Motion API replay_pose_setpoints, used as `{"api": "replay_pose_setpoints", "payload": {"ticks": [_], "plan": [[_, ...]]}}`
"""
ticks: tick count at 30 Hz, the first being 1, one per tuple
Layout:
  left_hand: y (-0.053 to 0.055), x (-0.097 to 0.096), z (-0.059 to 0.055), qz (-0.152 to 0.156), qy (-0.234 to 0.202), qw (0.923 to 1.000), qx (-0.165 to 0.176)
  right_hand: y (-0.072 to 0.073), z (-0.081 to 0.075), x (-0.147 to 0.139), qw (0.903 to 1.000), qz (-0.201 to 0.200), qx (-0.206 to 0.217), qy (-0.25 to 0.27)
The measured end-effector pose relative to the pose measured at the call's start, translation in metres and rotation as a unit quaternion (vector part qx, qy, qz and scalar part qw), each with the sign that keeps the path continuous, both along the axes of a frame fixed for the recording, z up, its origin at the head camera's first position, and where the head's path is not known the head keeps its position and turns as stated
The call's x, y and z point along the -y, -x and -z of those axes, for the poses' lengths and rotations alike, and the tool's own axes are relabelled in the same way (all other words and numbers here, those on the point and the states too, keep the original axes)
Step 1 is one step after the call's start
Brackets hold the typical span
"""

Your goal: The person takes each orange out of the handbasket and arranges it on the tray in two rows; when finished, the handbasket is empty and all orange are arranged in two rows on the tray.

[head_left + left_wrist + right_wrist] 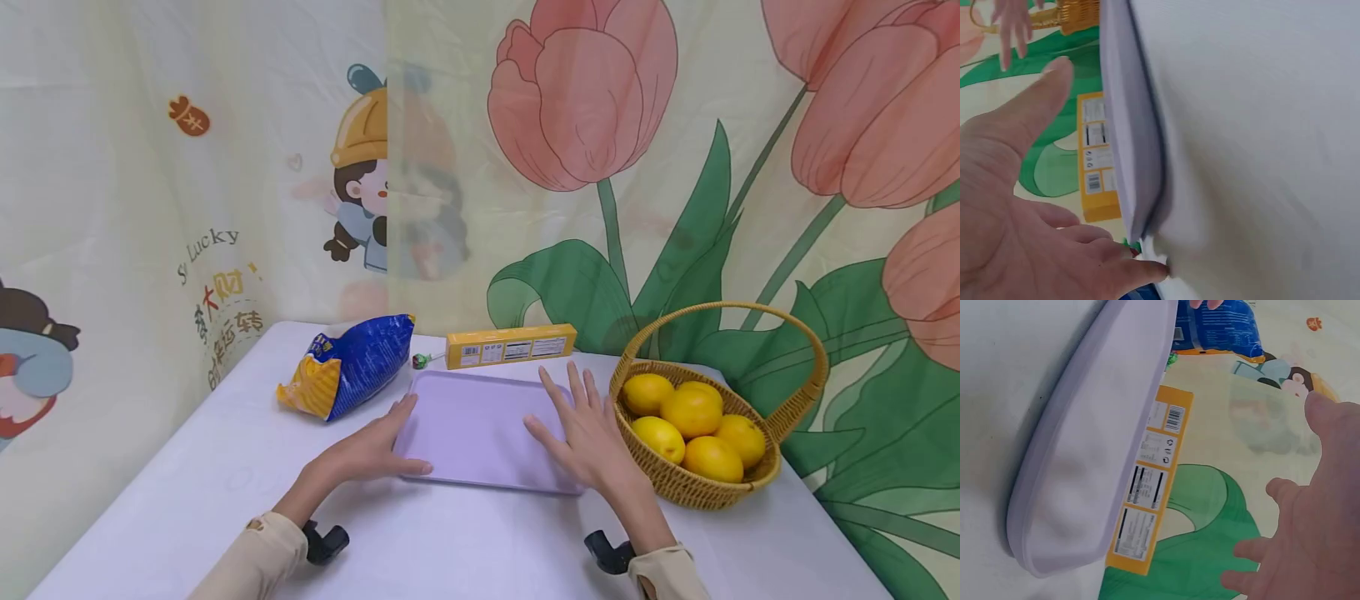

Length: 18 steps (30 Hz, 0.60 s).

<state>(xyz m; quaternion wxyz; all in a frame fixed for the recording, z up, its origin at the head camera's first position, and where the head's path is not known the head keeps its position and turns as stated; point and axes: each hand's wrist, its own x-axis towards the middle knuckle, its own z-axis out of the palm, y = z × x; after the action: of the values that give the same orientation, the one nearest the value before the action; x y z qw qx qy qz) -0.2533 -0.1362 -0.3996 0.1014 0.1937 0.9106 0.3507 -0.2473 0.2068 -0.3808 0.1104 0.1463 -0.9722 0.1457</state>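
Observation:
A shallow lilac tray lies flat on the white-covered table. My left hand is at the tray's left edge, thumb and fingers extended and holding nothing; whether it touches the rim I cannot tell. Over the tray's right part my right hand is held with fingers spread, and nothing is in it. In the right wrist view a gap shows between those fingers and the tray. The woven basket stands just right of my right hand, with several yellow-orange fruits inside.
Behind the left hand lies a blue and yellow snack bag. A yellow box with white label panels sits behind the tray, beside a small green-wrapped lollipop. The basket's tall handle arches upward. A printed curtain hangs behind the table.

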Motion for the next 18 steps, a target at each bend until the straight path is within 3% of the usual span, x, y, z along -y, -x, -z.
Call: {"api": "replay_pose_setpoints", "payload": {"ticks": [6, 18], "plan": [[0.004, 0.004, 0.012, 0.009, -0.001, 0.9999, 0.011, -0.010, -0.004, -0.001, 0.9998, -0.002, -0.018, -0.002], [0.007, 0.012, 0.019, 0.036, 0.016, 0.9991, 0.016, -0.033, -0.016, -0.010, 0.9999, 0.000, -0.013, 0.012]]}}
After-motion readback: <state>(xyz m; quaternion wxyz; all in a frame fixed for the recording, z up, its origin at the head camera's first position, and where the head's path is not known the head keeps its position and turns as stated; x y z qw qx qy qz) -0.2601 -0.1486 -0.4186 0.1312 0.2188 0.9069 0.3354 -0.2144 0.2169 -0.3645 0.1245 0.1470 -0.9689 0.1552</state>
